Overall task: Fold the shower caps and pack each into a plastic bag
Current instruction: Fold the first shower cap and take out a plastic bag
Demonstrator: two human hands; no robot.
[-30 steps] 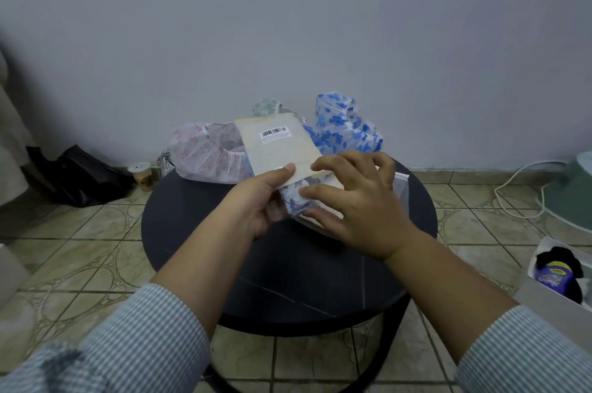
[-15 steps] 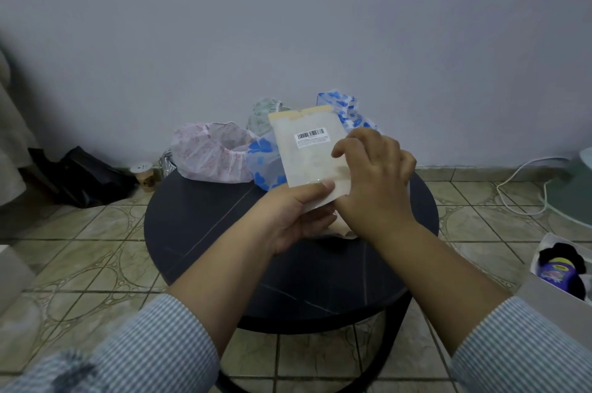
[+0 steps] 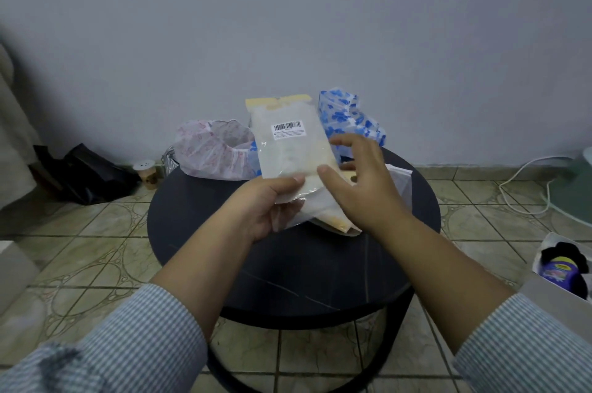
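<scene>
My left hand (image 3: pixel 262 207) pinches the bottom of a clear plastic bag (image 3: pixel 288 142) with a barcode label and a yellowish top strip, holding it upright above the round black table (image 3: pixel 288 264). My right hand (image 3: pixel 358 181) hovers just right of the bag with fingers spread and relaxed, holding nothing. Under my right hand lie more flat plastic bags (image 3: pixel 333 219) on the table. A pink-patterned shower cap (image 3: pixel 214 152) sits at the table's back left. A blue-flowered shower cap (image 3: pixel 349 117) stands at the back right, partly hidden by the held bag.
A black bag (image 3: pixel 86 175) and a small cup (image 3: pixel 147 171) sit on the tiled floor left of the table. A white cable (image 3: pixel 525 181) runs along the floor at right. A white box (image 3: pixel 563 267) with a purple-lidded jar is at the right edge.
My left hand raised the barcode bag higher and more upright. My right hand let go of it and opened, moving slightly right.
</scene>
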